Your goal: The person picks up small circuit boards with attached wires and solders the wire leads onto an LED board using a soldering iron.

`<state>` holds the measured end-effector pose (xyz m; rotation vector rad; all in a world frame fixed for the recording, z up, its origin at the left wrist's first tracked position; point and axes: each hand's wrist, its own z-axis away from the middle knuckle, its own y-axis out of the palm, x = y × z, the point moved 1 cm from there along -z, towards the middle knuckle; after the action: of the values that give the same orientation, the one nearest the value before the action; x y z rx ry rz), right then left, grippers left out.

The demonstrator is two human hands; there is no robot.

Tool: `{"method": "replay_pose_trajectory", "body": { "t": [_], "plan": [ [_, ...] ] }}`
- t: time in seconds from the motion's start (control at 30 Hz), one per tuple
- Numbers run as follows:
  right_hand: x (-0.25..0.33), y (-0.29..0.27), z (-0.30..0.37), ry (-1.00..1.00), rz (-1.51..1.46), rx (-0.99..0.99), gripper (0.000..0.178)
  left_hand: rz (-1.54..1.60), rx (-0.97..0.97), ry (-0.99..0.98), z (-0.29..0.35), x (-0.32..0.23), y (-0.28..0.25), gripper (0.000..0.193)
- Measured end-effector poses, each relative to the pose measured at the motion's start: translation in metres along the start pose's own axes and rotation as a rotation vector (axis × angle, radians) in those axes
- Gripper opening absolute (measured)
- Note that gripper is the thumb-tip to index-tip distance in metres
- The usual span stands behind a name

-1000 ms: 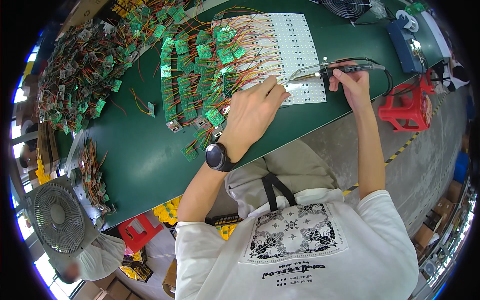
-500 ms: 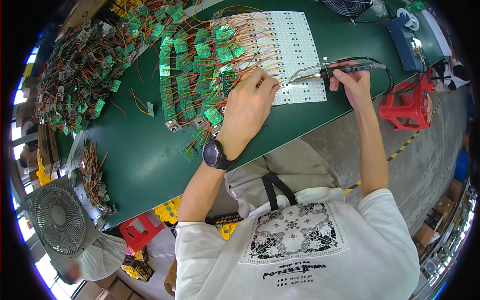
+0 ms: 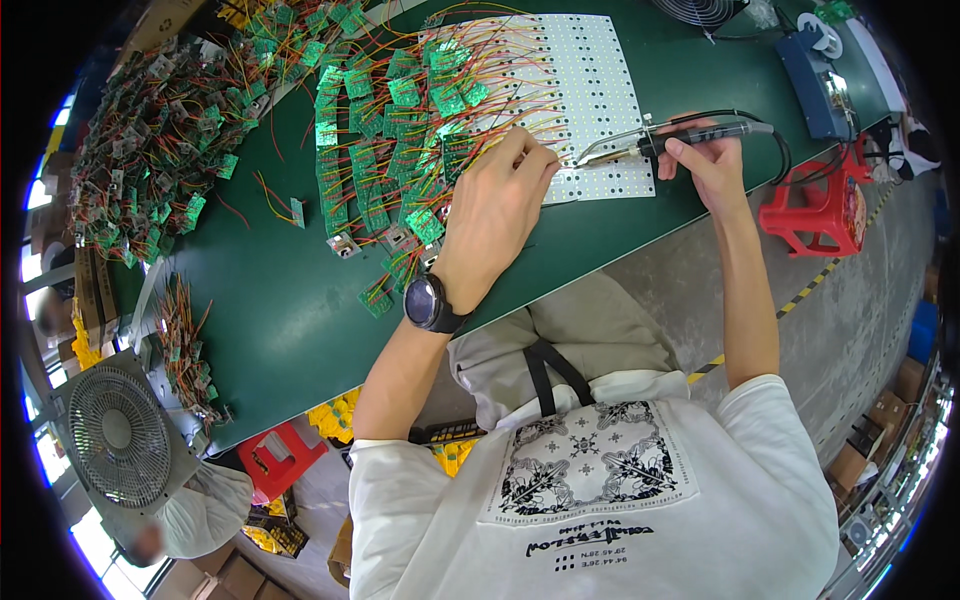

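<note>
My left hand (image 3: 498, 210), with a dark watch on its wrist, rests over the near edge of a white LED panel (image 3: 600, 90). Its thumb and fingers are pinched on what looks like a thin wire, mostly hidden by the fingertips. My right hand (image 3: 712, 170) holds a soldering iron (image 3: 702, 135) with a thin feed tube along it. The iron's tip points left, at the panel just beside my left fingertips. Red and yellow wires (image 3: 510, 95) run from the panel to rows of green circuit boards (image 3: 405, 92) on its left.
A large heap of wired boards (image 3: 150, 150) covers the table's far left, and a smaller wire bundle (image 3: 185, 350) lies at its left edge. A blue soldering unit (image 3: 812, 85) stands at the far right. Red stools (image 3: 820, 210), a fan (image 3: 118, 430) and another person (image 3: 205, 510) are around the table.
The iron's tip has shifted slightly left and nearer over the panel, toward my left fingertips. Both hands keep their grips; the whole view has tilted a little.
</note>
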<state>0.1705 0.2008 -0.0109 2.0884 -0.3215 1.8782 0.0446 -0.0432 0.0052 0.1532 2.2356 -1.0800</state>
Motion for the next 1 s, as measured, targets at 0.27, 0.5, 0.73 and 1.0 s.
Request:
{"method": "replay_pose_trajectory", "body": {
  "t": [0.27,0.5,0.73,1.0],
  "plan": [
    [-0.0004,0.0011,0.0000,-0.002,0.016,0.002,0.021,0.017,0.002,0.001,0.0006,0.0016,0.0001,0.007],
    [0.0007,0.0024,0.0007,0.004,0.018,0.007,0.020,0.024,0.003,0.006,0.0021,0.0024,0.0004,0.007],
    [0.0030,0.0022,0.0003,0.006,0.042,-0.008,0.018,0.011,-0.005,0.008,0.0006,0.0010,0.0007,0.008],
    [-0.0001,0.0014,-0.0002,0.011,0.023,-0.016,0.019,-0.009,-0.005,0.011,0.0020,0.0029,0.0021,0.007]
  ]
}}
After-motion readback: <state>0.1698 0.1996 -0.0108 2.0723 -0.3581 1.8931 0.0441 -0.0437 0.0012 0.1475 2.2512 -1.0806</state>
